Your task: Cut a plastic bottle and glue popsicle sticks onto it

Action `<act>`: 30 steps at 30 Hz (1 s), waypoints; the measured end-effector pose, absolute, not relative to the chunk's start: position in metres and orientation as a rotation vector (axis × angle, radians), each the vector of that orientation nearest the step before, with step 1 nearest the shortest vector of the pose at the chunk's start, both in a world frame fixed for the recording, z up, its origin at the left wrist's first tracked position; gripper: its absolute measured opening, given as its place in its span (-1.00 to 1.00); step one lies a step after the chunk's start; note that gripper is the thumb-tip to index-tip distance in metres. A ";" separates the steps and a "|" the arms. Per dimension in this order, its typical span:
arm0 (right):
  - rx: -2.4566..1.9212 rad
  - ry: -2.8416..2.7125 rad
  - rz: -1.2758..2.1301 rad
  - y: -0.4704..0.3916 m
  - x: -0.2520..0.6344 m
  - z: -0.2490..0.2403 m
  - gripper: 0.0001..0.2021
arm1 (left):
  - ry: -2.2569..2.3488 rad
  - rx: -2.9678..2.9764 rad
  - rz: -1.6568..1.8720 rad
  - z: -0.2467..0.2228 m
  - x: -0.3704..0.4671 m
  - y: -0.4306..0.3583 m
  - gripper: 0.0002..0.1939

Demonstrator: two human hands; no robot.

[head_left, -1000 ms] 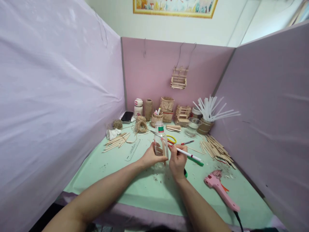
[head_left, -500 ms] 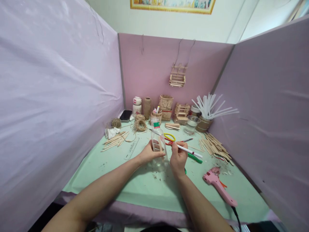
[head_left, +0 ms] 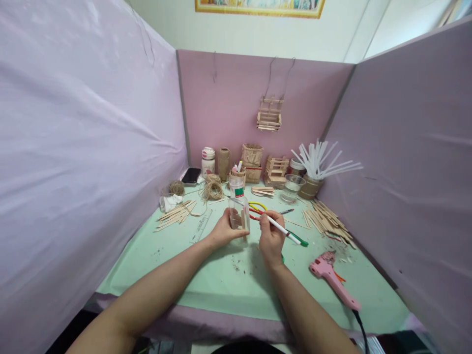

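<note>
My left hand (head_left: 227,230) is closed round the lower part of a clear plastic bottle (head_left: 239,206) with a green and red label near its neck. The bottle stands nearly upright, and fingers show through its wall. In my right hand (head_left: 272,240) is a white marker pen (head_left: 282,228), held like a writing tool, its back end pointing down to the right. Its tip side is close to my fingers and apart from the bottle. Behind the pen lie scissors with red handles (head_left: 255,213) and a yellow-handled tool (head_left: 258,205); a green handle (head_left: 299,239) shows beside it.
A pink glue gun (head_left: 334,280) with a cord lies at the right. Wooden sticks (head_left: 326,221) are spread behind it, more sticks (head_left: 176,215) at the left by a clear ruler (head_left: 202,226). Twine (head_left: 213,188), a clear cup (head_left: 292,189) and stick crafts (head_left: 276,171) stand at the back.
The bottle has turned more upright and shifted slightly left in my left hand. The marker's back end has dipped a little in my right hand. The camera view has shifted slightly.
</note>
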State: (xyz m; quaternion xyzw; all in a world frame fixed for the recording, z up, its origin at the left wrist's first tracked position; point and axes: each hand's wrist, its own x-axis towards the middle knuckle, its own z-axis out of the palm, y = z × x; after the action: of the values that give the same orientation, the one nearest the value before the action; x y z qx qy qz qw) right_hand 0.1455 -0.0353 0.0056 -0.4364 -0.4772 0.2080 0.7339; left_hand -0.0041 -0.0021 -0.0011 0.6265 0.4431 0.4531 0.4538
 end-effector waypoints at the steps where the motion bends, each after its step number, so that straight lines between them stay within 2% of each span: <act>1: -0.957 -1.063 0.461 -0.036 0.146 0.006 -0.77 | 1.135 1.605 1.123 -0.002 -0.006 -0.001 -0.27; 6: -0.912 -1.094 0.528 -0.038 0.148 0.011 -0.78 | 1.192 1.780 1.166 -0.005 -0.009 0.006 -0.33; 12: -0.935 -1.101 0.601 -0.040 0.147 0.016 -0.77 | 1.230 1.810 1.179 -0.008 -0.006 0.010 -0.32; 20: -0.953 -1.169 0.570 -0.042 0.146 0.014 -0.68 | 1.148 1.630 1.169 -0.002 -0.004 0.008 -0.32; 25: -0.976 -1.209 0.591 -0.037 0.146 0.011 -0.74 | 0.967 1.451 1.086 0.006 -0.002 0.004 -0.31; 30: -1.084 -1.281 0.603 -0.033 0.144 0.008 -0.61 | 1.101 1.490 1.087 0.004 -0.002 0.002 -0.31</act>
State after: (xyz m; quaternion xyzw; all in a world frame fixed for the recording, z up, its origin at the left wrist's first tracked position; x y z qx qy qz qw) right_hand 0.1441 -0.0332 0.0080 -0.4731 -0.5588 0.2632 0.6282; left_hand -0.0016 0.0015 0.0045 0.6097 0.4507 0.4450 0.4766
